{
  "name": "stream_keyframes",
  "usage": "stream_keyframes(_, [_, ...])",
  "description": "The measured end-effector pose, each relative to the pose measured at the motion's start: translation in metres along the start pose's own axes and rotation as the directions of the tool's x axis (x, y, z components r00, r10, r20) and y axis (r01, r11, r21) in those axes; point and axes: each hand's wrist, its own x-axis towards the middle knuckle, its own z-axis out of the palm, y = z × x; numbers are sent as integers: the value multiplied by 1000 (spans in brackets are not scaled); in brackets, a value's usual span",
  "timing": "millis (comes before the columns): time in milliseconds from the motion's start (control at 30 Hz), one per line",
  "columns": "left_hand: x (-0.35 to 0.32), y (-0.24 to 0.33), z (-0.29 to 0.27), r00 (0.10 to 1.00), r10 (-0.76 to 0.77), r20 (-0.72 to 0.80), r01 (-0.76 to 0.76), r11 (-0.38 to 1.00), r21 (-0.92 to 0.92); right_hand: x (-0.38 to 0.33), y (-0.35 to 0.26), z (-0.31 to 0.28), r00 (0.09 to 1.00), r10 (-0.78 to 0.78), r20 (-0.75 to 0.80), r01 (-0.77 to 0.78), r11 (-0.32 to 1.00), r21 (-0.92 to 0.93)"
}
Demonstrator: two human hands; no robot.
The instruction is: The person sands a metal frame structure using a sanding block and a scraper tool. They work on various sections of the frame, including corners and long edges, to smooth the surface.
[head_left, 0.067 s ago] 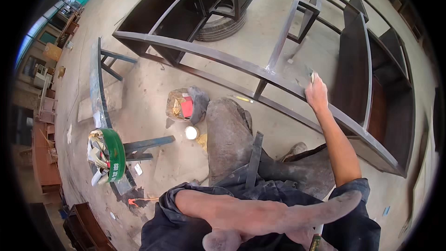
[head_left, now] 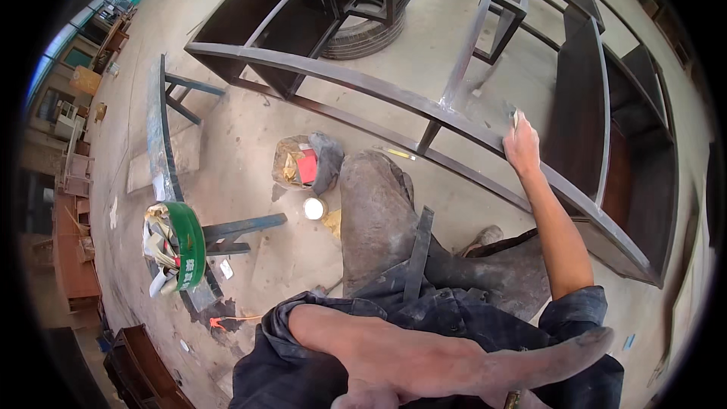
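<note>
My right hand (head_left: pixel 522 145) is closed on a small flat thing (head_left: pixel 516 116), pale and grey, just above the front bar of a dark furniture frame (head_left: pixel 356 83). Whitish smears (head_left: pixel 448 100) mark the joint where a crossbar meets that bar. My left hand (head_left: pixel 432 360) is close to the view at the bottom, one finger stretched to the right and others curled below. A slim dark green and gold stick-like thing (head_left: pixel 513 399) shows by its curled fingers, mostly cut off by the lower edge.
Left of my knee stand a bag-lined bucket (head_left: pixel 289 163) with a red packet and a small white-topped pot (head_left: pixel 314 208). A green tub (head_left: pixel 189 246) of scraps sits on a blue-grey trestle (head_left: pixel 159 132). A tyre (head_left: pixel 367 39) lies under the frame.
My right hand has moved slightly to the right along the bar, still pinching the flat thing. My left hand has shifted right and down, hiding most of the green stick-like thing.
</note>
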Motion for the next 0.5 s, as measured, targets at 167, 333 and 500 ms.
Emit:
stream_keyframes(167, [16, 5, 41, 986, 162, -43, -167, 961, -222, 0, 28, 4, 998, 58, -3, -58, 996, -67])
stream_keyframes(333, [2, 13, 28, 989, 87, -121, -81, 995, 55, 2, 7, 2, 995, 87, 44, -85, 995, -46])
stream_keyframes(500, [-16, 25, -36, 744, 7, -668, 496, 664, 559, -2, 15, 2, 996, 88, 2, -88, 996, -9])
